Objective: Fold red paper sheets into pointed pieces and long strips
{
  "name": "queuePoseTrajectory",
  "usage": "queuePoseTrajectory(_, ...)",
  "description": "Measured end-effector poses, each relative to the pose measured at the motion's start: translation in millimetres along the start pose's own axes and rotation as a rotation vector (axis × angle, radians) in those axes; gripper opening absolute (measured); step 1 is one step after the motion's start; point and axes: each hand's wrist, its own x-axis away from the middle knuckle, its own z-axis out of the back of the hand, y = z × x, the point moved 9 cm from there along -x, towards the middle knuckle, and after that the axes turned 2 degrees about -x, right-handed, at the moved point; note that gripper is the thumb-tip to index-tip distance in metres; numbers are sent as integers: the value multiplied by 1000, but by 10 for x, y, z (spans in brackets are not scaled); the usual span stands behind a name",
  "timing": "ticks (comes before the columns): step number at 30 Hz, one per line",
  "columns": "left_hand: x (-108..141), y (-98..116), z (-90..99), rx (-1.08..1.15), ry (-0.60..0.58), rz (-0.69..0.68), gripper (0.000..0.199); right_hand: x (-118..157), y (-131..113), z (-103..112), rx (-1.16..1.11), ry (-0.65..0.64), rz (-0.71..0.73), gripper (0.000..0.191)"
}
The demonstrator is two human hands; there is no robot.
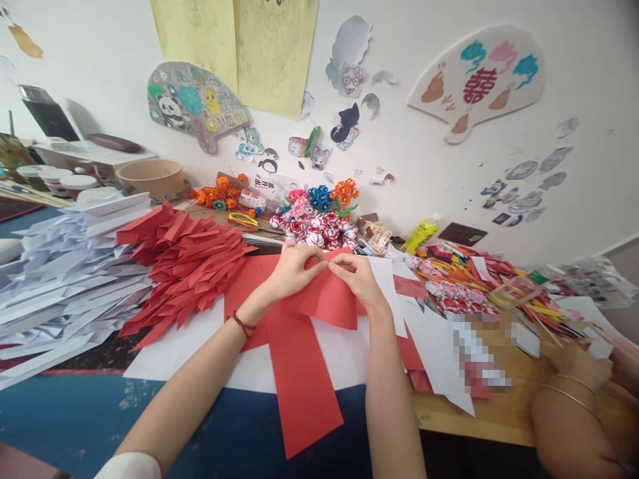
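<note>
A sheet of red paper point(335, 301) is bent over between my two hands, its near part curling downward. My left hand point(299, 269) pinches its upper edge, thumb and fingers pressed together. Beside it, almost touching, my right hand point(360, 283) pinches the same edge. Beneath lie more red sheets and a long red paper strip point(304, 386) that points toward me. Large white paper point(200, 352) is spread under these. To the left rests a heap of folded red paper pieces point(187, 259), with a bigger heap of folded white paper pieces point(74, 273) past it.
Red-and-white paper flowers point(324, 229) crowd the back by the wall. A round tan bowl point(151, 178) and yellow-handled scissors point(243, 219) stand farther left. On the right, a yellow bottle point(421, 233) is near scattered paper bits. Another person's hand point(579, 369) works at the far right.
</note>
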Motion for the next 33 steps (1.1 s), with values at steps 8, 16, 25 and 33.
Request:
queuePoseTrajectory(8,-5,55,78,39,68,-2,23,6,14,21,-67,72,-32,20)
queuePoseTrajectory(16,-37,-69,24,62,56,22,22,2,41,5,-56,48,-11,20)
queuePoseTrajectory(25,-42,-280,61,-96,38,104,25,-27,94,69,180,62,32,26)
queuePoseTrajectory(33,71,-1040,33,-415,-44,513,30,-75,307,158,1078,285,53,16)
